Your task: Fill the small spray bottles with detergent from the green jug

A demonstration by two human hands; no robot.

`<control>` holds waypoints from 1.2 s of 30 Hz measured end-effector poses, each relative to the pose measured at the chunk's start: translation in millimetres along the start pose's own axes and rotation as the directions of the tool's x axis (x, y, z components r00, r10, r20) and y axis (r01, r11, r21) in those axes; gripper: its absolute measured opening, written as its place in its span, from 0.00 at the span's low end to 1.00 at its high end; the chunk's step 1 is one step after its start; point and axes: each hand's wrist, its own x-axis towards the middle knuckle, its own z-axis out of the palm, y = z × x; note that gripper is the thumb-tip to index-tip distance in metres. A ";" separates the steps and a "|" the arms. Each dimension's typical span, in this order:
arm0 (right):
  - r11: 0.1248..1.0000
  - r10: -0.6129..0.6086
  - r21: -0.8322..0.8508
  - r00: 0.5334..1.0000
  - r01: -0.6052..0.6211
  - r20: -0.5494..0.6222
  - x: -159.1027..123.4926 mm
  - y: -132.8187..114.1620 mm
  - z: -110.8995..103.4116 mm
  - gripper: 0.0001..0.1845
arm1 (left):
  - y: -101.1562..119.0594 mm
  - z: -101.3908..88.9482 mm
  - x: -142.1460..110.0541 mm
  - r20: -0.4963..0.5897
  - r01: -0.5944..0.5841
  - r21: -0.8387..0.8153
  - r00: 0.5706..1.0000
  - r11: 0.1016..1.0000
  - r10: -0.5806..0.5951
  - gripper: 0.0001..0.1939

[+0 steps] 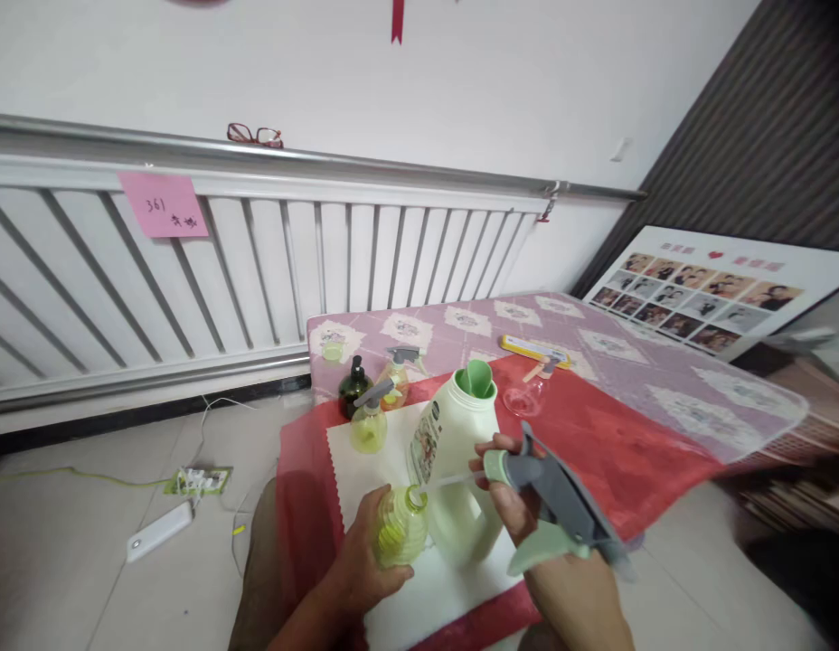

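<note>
Bottle (400,524) — gripped by left hand (362,565) near the table edge; right hand (528,506) clasps sprayer head (559,506).

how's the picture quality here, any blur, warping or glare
Head view: strong wide-angle warping bends the white slatted radiator and stretches the table's right end; the corners darken and smear; the right hand holding the grey-and-green spray trigger looks oversized and soft; light is even, with a mild sheen on the red cloth.
</note>
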 end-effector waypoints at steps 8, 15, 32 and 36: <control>0.999 0.013 -0.034 0.986 -0.007 0.164 4.1 -22.4 13.5 0.20 | 3.9 1.7 -0.5 -0.024 0.013 -0.053 1.000 0.999 -0.014 0.50; 0.997 0.064 -0.055 0.914 -0.046 0.401 2.1 -6.6 43.4 0.19 | -2.0 3.3 -0.1 -0.032 -0.025 -0.101 0.999 0.995 0.022 0.50; 0.991 0.129 -0.046 0.833 -0.124 0.538 -6.6 15.5 45.3 0.21 | 3.9 -1.8 -0.8 0.008 0.001 -0.111 1.000 0.994 -0.001 0.50; 0.994 0.109 -0.062 0.834 -0.090 0.541 -5.6 18.7 44.6 0.20 | 6.4 -3.0 -0.6 0.002 0.003 -0.091 1.000 0.996 -0.003 0.50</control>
